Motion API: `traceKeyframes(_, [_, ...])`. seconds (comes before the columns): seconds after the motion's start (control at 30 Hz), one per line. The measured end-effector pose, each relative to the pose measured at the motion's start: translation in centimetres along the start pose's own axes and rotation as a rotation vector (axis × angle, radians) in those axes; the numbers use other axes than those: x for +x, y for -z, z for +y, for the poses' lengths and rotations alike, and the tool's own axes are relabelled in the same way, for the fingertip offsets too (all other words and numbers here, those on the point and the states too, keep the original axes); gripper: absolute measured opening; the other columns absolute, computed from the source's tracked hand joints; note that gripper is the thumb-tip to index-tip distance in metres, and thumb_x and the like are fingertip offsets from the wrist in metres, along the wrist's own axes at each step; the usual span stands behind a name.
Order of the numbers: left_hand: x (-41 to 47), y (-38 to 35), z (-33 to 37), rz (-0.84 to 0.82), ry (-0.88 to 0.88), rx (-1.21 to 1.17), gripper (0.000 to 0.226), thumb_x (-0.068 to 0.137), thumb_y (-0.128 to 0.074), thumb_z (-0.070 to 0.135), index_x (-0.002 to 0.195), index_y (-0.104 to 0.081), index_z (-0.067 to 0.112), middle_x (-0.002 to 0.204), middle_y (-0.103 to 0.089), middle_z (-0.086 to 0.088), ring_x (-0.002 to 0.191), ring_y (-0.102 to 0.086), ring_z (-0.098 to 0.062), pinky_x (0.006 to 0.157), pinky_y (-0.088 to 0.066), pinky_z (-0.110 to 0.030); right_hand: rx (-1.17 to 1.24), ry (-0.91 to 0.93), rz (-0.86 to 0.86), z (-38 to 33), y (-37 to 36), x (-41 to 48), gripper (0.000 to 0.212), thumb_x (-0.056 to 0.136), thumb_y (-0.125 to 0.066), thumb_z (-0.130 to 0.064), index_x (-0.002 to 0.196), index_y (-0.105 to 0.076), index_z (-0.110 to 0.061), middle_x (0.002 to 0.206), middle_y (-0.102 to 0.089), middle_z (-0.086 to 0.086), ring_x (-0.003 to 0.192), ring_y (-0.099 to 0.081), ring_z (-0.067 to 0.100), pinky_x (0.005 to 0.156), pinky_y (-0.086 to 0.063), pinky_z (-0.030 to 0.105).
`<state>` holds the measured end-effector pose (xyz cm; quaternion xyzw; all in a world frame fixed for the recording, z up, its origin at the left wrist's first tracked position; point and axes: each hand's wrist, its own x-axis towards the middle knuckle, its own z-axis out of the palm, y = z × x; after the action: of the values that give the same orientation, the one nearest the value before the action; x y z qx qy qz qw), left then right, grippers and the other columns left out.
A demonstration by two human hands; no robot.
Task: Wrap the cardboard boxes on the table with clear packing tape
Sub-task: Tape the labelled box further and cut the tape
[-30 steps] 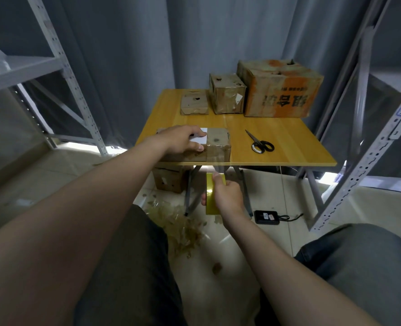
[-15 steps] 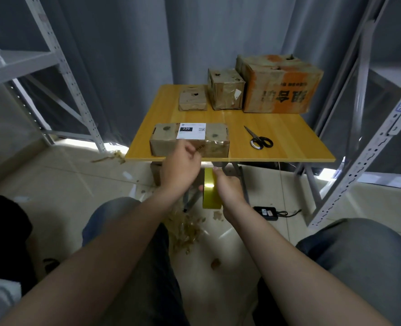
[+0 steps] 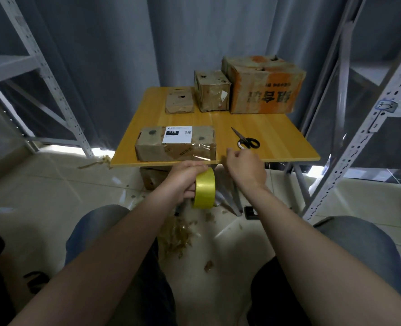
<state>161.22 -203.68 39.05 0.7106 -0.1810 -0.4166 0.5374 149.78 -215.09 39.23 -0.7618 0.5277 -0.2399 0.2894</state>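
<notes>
At the near edge of the yellow wooden table (image 3: 265,135), the long flat cardboard box with a white printed label (image 3: 176,143) lies label side up. Its long axis runs left to right, parallel to that edge. A shiny strip of clear film shows on its front face toward the right end.

Just below and in front of the edge, your left hand (image 3: 183,178) grips the yellow-tinted roll of packing tape (image 3: 205,189) — the roll stands on its rim, with its broad band turned toward you and its axis running left to right. Your right hand (image 3: 246,168) hovers just beside it at the table's edge with its fingers curled inward. You cannot tell from here whether they pinch a tape end.

Count four boxes on the table: the labelled one in front and three close side by side at the back — a small flat brown box (image 3: 179,101), a taller cube-like brown box (image 3: 212,90) and a large carton with orange print (image 3: 263,84). All four are closed, so their contents are hidden. One more brown box (image 3: 152,177) sits on the floor under the table. One pair of black-handled scissors (image 3: 245,140) lies to the right of the labelled box, with its blades pointing away and to the left. Scraps of used tape (image 3: 178,234) litter the pale floor between your knees.
</notes>
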Motion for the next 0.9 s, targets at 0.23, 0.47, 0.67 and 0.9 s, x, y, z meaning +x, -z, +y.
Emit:
traceKeyframes(0.23, [0.4, -0.1, 0.4, -0.039, 0.082, 0.015, 0.023, 0.096, -0.071, 0.029, 0.118, -0.072, 0.021, 0.105, -0.078, -0.014, 0.059, -0.071, -0.017, 0.050, -0.053, -0.027, -0.369, -0.023, 0.023, -0.1, 3.1, 7.0, 0.033, 0.103, -0.060, -0.037, 0.120, -0.068, -0.009, 0.127, -0.055, 0.013, 0.111, -0.061, 0.038, 0.077, -0.044, 0.039])
traceKeyframes(0.47, [0.8, 0.0, 0.3, -0.029, 0.078, 0.015, 0.025, 0.099, -0.068, 0.033, 0.120, -0.069, 0.019, 0.108, -0.077, -0.020, 0.073, -0.072, -0.025, 0.050, -0.055, -0.028, -0.484, -0.054, -0.047, -0.7, 3.5, 8.3, 0.031, 0.092, -0.076, -0.041, 0.103, -0.066, -0.014, 0.105, -0.064, 0.009, 0.100, -0.065, 0.030, 0.068, -0.047, 0.034])
traceKeyframes(0.67, [0.7, -0.2, -0.3, -0.007, 0.072, -0.036, 0.017, 0.103, -0.062, 0.030, 0.113, -0.070, 0.020, 0.114, -0.074, -0.024, 0.106, -0.073, -0.040, 0.079, -0.062, -0.048, 0.142, -0.032, -0.238, -1.8, 3.5, 7.7, 0.033, 0.095, -0.071, -0.034, 0.075, -0.061, -0.009, 0.081, -0.065, 0.013, 0.049, -0.053, 0.019, 0.044, -0.039, 0.027])
traceKeyframes(0.9, [-0.2, -0.5, -0.3, 0.056, 0.085, -0.116, 0.021, 0.098, -0.068, 0.026, 0.118, -0.072, 0.020, 0.105, -0.078, -0.016, 0.092, -0.077, -0.031, 0.058, -0.060, -0.033, 0.514, 0.022, -0.898, -0.8, 5.7, 5.5, 0.030, 0.075, -0.082, -0.024, 0.094, -0.071, -0.002, 0.077, -0.069, 0.008, 0.053, -0.052, 0.009, 0.056, -0.058, 0.024])
